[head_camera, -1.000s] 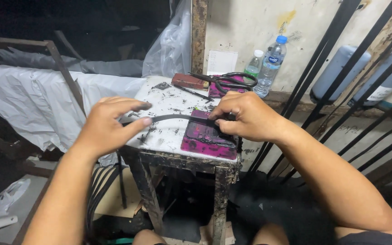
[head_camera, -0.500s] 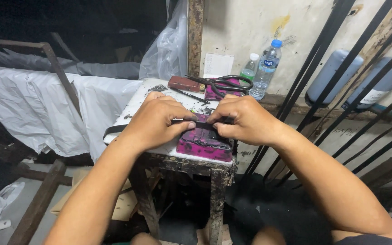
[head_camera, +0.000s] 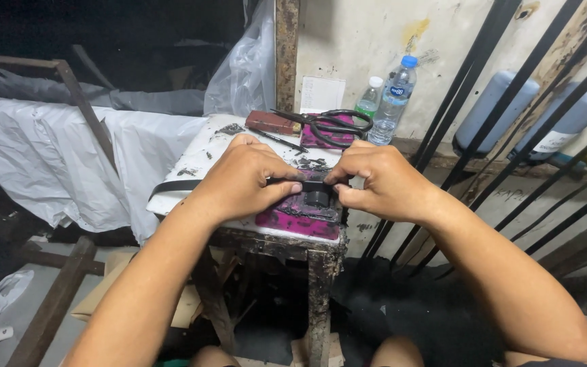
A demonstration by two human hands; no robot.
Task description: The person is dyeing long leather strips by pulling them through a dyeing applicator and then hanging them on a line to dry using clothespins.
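Fingers of left hand and right hand pinch a black strap over the magenta block at the table's near edge; gluing looks underway; strap's tail hangs loose.

black strap, flat across pink block, pinched taut

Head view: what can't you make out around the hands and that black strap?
- Black strap: its middle, hidden under left hand and right hand.
- Small black part on magenta block: kind unclear, too small.
- Strap's left end: passes behind the left forearm.
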